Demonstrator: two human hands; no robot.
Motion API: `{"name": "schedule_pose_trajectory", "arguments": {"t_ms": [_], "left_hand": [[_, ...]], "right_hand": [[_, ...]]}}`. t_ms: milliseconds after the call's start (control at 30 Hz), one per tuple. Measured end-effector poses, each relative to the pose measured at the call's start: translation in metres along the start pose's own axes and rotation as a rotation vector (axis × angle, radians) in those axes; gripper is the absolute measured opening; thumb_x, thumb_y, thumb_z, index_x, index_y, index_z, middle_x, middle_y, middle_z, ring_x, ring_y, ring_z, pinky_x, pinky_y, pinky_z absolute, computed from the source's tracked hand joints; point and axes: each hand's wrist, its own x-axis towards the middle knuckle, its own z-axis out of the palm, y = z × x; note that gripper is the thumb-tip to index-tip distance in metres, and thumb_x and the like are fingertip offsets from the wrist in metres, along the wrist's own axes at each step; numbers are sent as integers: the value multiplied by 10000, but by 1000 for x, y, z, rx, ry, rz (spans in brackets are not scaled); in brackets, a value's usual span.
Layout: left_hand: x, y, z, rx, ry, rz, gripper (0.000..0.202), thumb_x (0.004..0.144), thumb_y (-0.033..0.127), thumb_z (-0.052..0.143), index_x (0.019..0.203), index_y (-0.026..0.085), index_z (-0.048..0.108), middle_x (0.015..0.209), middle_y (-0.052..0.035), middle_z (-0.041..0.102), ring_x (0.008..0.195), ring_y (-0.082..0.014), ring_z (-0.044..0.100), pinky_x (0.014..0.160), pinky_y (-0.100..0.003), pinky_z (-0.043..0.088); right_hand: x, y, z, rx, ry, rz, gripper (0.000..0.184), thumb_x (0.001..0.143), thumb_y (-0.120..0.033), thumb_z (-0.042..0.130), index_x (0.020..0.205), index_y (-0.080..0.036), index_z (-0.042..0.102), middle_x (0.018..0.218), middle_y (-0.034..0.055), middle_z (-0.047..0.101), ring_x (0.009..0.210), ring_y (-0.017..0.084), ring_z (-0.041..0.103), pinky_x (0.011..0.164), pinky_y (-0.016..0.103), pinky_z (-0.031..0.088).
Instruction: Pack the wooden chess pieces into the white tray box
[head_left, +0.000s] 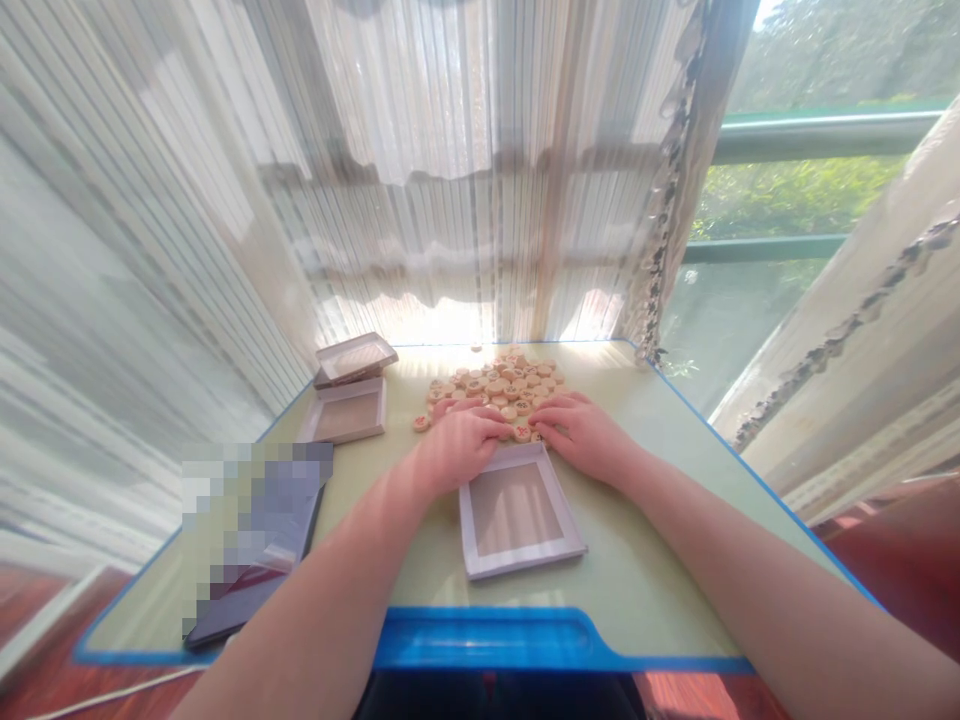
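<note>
Head view: I am resting left hand (459, 447) and right hand (583, 433) palm-down on the near edge of the disc pile (499, 385), fingers loose and flat, gripping nothing visible, fingertips nearly meeting like a fence. The shallow white tray (517, 510) is lying open between my wrists, just beside the pile, on the green worktop (660, 540); spare trays (346, 412) are sitting left.

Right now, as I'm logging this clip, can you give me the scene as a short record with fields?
Left hand: palm down on near edge of wooden discs
Right hand: palm down on the discs, beside it
Empty tray: between the forearms, nearer than the hands
Other trays: two, at the left
Table: green, blue rim
</note>
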Motion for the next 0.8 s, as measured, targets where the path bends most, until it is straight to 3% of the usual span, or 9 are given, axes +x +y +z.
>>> {"name": "schedule_pose_trajectory", "arguments": {"t_ms": [333, 567, 800], "left_hand": [[5, -2, 0, -25, 30, -31, 299, 779, 164, 484, 871, 266, 749, 989, 28, 721, 1001, -174, 619, 921, -282, 451], [9, 0, -6, 30, 36, -134, 187, 769, 265, 543, 764, 246, 730, 783, -7, 720, 846, -195, 639, 910, -337, 433], [12, -2, -2, 3, 57, -162, 297, 877, 322, 438, 854, 233, 720, 847, -22, 721, 894, -205, 634, 879, -337, 439]], "right_hand": [[3, -5, -2, -57, 9, 29, 259, 881, -286, 480, 897, -216, 729, 955, 39, 719, 908, 218, 571, 881, 352, 430], [11, -9, 2, -77, 2, 131, 199, 821, -254, 537, 830, -226, 734, 863, 34, 719, 904, 229, 553, 844, 337, 435], [11, -10, 1, -48, 12, 171, 168, 789, -269, 571, 814, -224, 732, 810, 29, 715, 900, 225, 560, 844, 337, 433]]}}
